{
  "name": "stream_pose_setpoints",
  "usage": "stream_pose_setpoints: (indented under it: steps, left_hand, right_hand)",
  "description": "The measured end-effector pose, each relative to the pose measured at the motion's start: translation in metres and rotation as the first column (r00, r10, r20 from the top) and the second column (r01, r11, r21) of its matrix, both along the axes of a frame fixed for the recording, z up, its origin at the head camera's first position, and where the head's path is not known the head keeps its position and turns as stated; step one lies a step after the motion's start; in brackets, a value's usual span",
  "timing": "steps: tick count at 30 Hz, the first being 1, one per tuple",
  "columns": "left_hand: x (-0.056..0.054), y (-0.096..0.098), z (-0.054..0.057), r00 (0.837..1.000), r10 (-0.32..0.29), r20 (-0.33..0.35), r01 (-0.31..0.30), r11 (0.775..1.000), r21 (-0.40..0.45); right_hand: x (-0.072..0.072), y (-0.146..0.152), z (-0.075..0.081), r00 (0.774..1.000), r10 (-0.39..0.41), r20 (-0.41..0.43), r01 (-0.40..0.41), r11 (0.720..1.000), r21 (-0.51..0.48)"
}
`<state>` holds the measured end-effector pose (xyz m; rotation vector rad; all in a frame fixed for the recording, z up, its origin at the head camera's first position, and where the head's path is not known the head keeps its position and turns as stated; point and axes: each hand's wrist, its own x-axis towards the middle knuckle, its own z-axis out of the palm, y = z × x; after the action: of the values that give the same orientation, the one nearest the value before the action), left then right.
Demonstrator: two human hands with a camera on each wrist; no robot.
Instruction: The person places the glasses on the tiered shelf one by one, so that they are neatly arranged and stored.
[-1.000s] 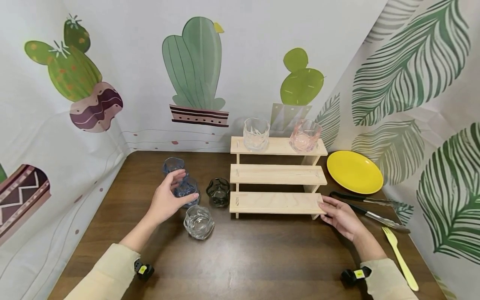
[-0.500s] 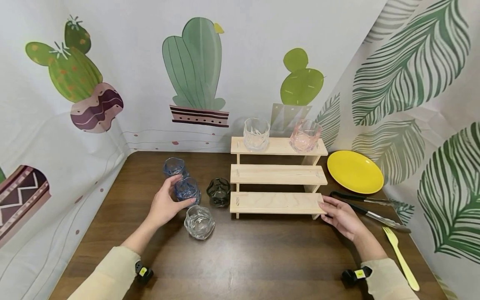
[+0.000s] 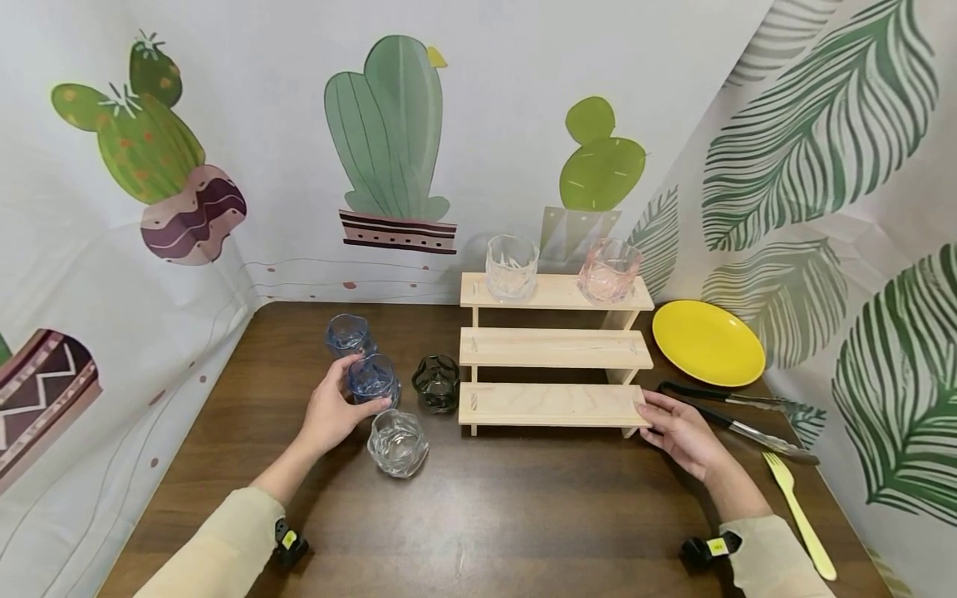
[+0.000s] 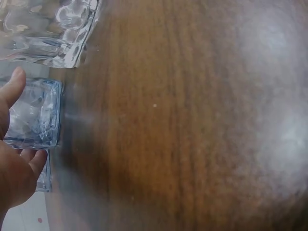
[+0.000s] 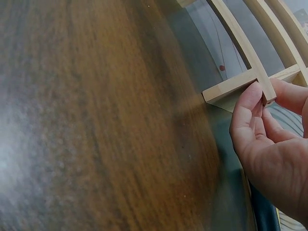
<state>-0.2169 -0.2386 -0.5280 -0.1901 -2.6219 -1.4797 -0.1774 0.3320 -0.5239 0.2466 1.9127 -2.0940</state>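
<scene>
Standing near the back edge of the desk (image 3: 478,523), the wooden rack (image 3: 549,404) stays pinched at its front right corner by the right hand (image 3: 680,429); the left hand (image 3: 331,412) has dropped, thumb and fingers now curled round the nearer blue glass (image 3: 374,384), toward the left edge; that glass seems held, not yet lifted.

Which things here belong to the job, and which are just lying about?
Likely part of it: wooden rack, nearer blue glass, farther blue glass, dark glass, clear table glass, clear shelf glass, pink glass.

Apparently idle: yellow plate, tongs, yellow fork.
</scene>
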Motion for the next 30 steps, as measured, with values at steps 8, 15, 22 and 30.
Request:
stream_pose_setpoints:
  steps: [8,15,22,30]
  left_hand:
    - [0.002,0.0,-0.001,0.999,0.052,-0.005,-0.052,0.999,-0.007]
    - [0.002,-0.001,0.0,0.996,0.086,-0.034,-0.087,0.996,-0.013]
    - [0.002,-0.002,0.015,0.987,0.154,-0.045,-0.155,0.988,-0.027]
    - [0.009,0.007,0.047,0.984,0.164,-0.073,-0.166,0.986,-0.022]
  right_hand:
    - [0.001,0.0,0.0,1.0,0.001,0.002,-0.001,1.0,-0.006]
    - [0.002,0.0,0.002,1.0,0.001,0.005,-0.001,1.0,-0.009]
    - [0.001,-0.001,0.003,1.0,0.0,0.005,0.0,1.0,-0.008]
    - [0.0,-0.002,0.003,1.0,0.004,0.004,-0.004,1.0,0.001]
